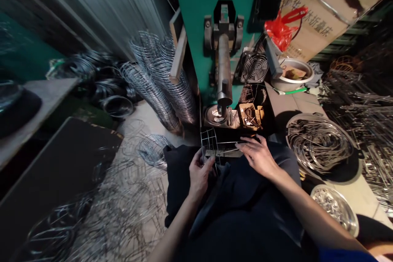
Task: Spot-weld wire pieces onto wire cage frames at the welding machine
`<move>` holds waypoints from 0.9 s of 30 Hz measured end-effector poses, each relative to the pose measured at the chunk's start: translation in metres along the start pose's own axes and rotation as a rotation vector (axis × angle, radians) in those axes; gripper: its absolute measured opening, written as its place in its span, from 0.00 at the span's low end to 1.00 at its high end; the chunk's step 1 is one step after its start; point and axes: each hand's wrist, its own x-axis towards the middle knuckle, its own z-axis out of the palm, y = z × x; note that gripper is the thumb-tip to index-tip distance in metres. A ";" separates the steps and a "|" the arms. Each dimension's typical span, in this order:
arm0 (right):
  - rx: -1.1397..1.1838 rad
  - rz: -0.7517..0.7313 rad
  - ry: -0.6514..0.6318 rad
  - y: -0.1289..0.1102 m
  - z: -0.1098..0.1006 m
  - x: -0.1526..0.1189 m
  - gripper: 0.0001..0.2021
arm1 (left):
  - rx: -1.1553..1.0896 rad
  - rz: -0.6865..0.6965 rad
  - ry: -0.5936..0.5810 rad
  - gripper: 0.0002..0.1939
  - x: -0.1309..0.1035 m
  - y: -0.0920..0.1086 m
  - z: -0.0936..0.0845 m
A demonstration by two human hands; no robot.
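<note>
Over my lap, my left hand is closed around the lower side of a small wire basket, a tube-like cage of thin metal wires. Two thin wires run from the basket's right side to my right hand. The fingertips of that hand pinch the wires' right end, while its other fingers are loosely stretched. Whether the wires are joined to the basket cannot be made out. Just beyond the hands stands a green machine with a thick metal cylinder arm pointing toward me.
Stacked wire rings lean left of the machine, with loose wire over the floor. On the right are a round pan of bent wires, a metal bowl of small parts and a white basin. A small box lies below the cylinder.
</note>
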 end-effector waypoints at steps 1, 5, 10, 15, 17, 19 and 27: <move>-0.006 -0.009 0.014 -0.001 0.000 0.005 0.15 | -0.002 0.012 0.005 0.38 0.004 0.002 0.001; -0.010 -0.022 0.061 -0.003 0.000 0.024 0.13 | -0.010 0.055 0.032 0.38 0.015 0.010 0.002; 0.050 -0.046 0.094 -0.004 -0.001 0.043 0.09 | -0.024 0.057 0.067 0.39 0.028 0.016 -0.001; 0.082 -0.083 0.179 0.001 0.003 0.059 0.08 | -0.050 0.083 0.100 0.37 0.042 0.022 -0.001; 0.081 -0.101 0.223 0.004 0.005 0.066 0.08 | -0.060 0.098 0.107 0.36 0.049 0.025 0.001; 0.081 -0.113 0.251 0.007 0.007 0.073 0.07 | -0.071 0.110 0.112 0.36 0.055 0.029 0.003; 0.076 -0.139 0.280 0.010 0.007 0.091 0.06 | -0.129 0.131 0.138 0.37 0.065 0.043 0.011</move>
